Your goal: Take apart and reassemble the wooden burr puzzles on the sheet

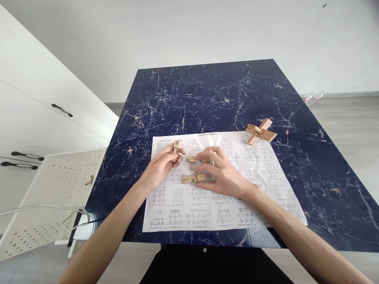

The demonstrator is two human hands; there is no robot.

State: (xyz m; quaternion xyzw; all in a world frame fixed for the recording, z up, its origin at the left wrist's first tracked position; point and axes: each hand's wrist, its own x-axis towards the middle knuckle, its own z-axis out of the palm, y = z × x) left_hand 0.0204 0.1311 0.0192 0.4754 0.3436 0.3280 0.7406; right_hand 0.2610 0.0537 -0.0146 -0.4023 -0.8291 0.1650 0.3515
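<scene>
My left hand (pixel 161 165) is closed round an upright wooden bar (pixel 177 146) whose top end bears the number 3. My right hand (pixel 220 173) rests on a printed diagram sheet (pixel 254 185), its fingers pinching one notched wooden piece (pixel 194 159) while a second notched piece (pixel 191 178) lies under its lower fingers. An assembled wooden cross puzzle (pixel 260 132) sits at the sheet's far right corner, apart from both hands.
The sheet lies on a dark blue marbled table (pixel 207 94). A white perforated panel (pixel 44 197) with a small wooden piece (pixel 89 180) on it stands to the left, beside white drawers (pixel 35 118). A white cable (pixel 44 207) loops near the table's left corner.
</scene>
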